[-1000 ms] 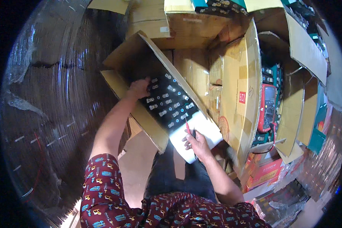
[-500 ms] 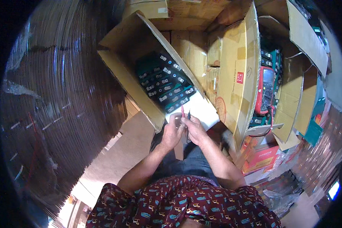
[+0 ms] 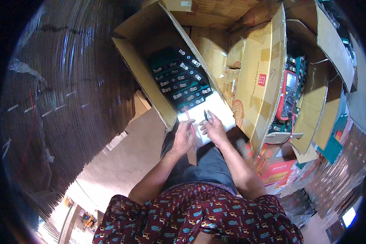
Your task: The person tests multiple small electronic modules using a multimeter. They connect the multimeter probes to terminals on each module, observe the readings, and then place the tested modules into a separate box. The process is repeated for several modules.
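Left hand point(image 3: 184, 138): fingers closed on the red probe point(image 3: 187, 114), which points up and away toward the green blocks point(image 3: 183, 86). Its tip is at a metal terminal on the nearest row, toward the left side; can't tell if it's actually in contact. Right hand point(image 3: 214, 129): fingers gripping the black probe point(image 3: 205, 115), tip over the white sheet point(image 3: 218, 109), short of the nearest block row. Hands near each other, not touching.

Blocks sit in rows inside an open cardboard box point(image 3: 145, 85), terminals facing up; nearest row borders the white sheet at the box's near end. Sheet runs across toward the near-right corner and reaches the person's lap, dark trousers point(image 3: 217, 164) under it. Box stands tilted relative to the view, long left wall running down to the near-left corner.

Red multimeter point(image 3: 288, 95) is in a second carton point(image 3: 254, 87) to the right, leaning among more green blocks by its left wall; red lead point(image 3: 292, 121) hangs off its near end over the carton's near edge. Tall stack of corrugated sheets point(image 3: 77, 89) on the left, red box point(image 3: 277, 171) below the second carton.
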Demonstrator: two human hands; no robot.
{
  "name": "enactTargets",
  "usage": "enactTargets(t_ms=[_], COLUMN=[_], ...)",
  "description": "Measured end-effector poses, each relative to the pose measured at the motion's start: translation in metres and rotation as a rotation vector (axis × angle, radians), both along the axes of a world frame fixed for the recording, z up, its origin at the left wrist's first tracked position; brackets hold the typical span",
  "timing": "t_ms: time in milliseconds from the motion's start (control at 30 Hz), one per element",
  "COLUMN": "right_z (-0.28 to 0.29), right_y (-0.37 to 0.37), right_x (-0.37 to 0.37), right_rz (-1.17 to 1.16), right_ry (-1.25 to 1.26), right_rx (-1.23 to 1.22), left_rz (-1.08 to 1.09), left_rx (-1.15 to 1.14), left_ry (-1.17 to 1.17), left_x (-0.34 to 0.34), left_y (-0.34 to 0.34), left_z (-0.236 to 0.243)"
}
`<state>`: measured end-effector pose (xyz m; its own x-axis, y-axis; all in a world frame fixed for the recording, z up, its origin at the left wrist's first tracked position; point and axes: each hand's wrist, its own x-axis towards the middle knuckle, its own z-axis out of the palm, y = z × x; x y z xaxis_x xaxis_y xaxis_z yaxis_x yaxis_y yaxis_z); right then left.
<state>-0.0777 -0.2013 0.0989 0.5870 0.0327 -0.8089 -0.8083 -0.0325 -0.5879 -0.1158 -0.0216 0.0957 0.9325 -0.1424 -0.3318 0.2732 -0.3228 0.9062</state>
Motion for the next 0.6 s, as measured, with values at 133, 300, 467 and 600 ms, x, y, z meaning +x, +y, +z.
enactTargets(t_ms=[133, 300, 467, 600], right_z=[0.008, -0.026, -0.035, -0.028], right_y=[0.009, -0.008, -0.008, 0.001], right_x=[0.008, -0.001, -0.004, -0.001], right_rz=[-0.073, -0.188, 0.058, 0.187], right_ry=[-0.021, -0.075, -0.346, -0.521], right_rx=[0.077, 0.309, 0.073, -0.127], left_rz=[0.07, 0.119, 0.16, 0.146], left_rx=[0.16, 0.263, 0.109, 0.115], left_ry=[-0.115, -0.071, 0.116, 0.12], left_x=[-0.012, -0.018, -0.003, -0.003], left_y=[-0.005, 0.0, -0.003, -0.002], left_z=[-0.013, -0.019, -0.004, -0.015])
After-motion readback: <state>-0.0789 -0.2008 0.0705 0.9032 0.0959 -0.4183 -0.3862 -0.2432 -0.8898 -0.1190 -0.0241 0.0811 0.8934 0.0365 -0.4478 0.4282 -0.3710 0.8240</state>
